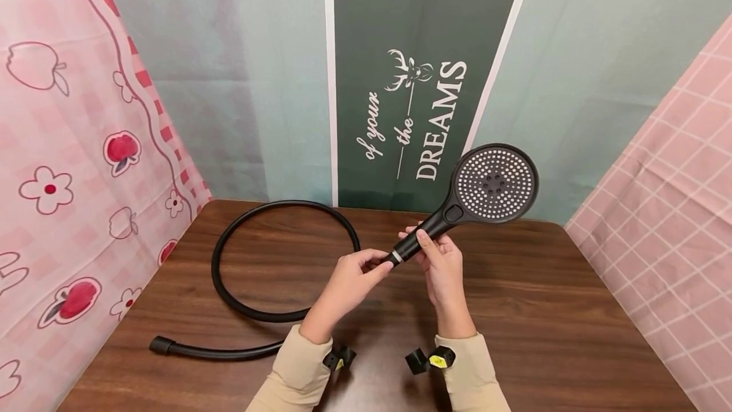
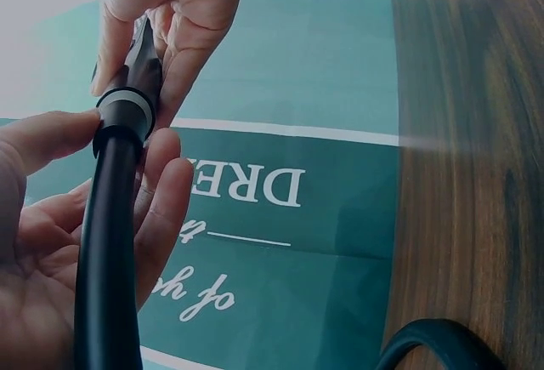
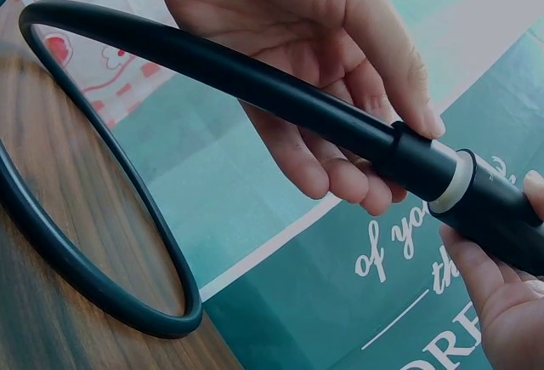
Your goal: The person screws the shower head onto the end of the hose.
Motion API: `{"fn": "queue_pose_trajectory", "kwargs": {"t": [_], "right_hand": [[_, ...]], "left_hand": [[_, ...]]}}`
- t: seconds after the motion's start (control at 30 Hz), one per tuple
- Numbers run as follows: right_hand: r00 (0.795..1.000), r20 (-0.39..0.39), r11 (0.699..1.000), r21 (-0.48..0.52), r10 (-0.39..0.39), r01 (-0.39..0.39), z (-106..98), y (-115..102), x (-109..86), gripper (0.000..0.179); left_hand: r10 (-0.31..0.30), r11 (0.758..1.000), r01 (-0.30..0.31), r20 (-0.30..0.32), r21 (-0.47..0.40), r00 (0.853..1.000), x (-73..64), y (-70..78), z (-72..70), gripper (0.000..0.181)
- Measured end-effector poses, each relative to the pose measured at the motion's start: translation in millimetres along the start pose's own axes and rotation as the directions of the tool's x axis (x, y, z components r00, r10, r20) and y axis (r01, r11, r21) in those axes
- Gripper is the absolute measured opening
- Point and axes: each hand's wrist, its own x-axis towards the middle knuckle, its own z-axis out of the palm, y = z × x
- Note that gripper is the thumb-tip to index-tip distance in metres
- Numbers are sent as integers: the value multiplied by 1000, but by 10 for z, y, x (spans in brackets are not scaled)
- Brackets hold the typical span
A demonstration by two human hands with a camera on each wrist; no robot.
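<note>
A black shower head (image 1: 496, 183) with a round, white-dotted spray face is raised over the table, tilted up to the right. My right hand (image 1: 443, 272) grips its handle (image 3: 497, 217), thumb lying along the front. At the handle's lower end my left hand (image 1: 349, 281) pinches the end fitting (image 3: 418, 164) of a black shower hose (image 1: 269, 317), between thumb and fingers. Fitting and handle are in line, with a pale ring (image 3: 456, 181) showing between them. From the left hand the hose drops into a large loop on the table.
The hose's other end (image 1: 162, 344) lies at the front left of the brown wooden table (image 1: 532, 310). Behind stands a green and grey cloth backdrop (image 1: 274, 81) with printed words. Pink patterned cloths hang at the left (image 1: 51, 145) and right (image 1: 675, 208).
</note>
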Motion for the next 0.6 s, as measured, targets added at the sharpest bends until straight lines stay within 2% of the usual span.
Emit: {"fn": "queue_pose_trajectory", "kwargs": {"t": [0.3,0.6], "right_hand": [[1000,-3,1000,3,-10,10,2,-28,15,9],[1000,2,1000,-6,3,-3,-8,-13,-4,9]], "left_hand": [[-5,1000,5,18,-26,1000,12,20,-46,30],[-2,999,3,19,-46,1000,0,-11,-30,27]]}}
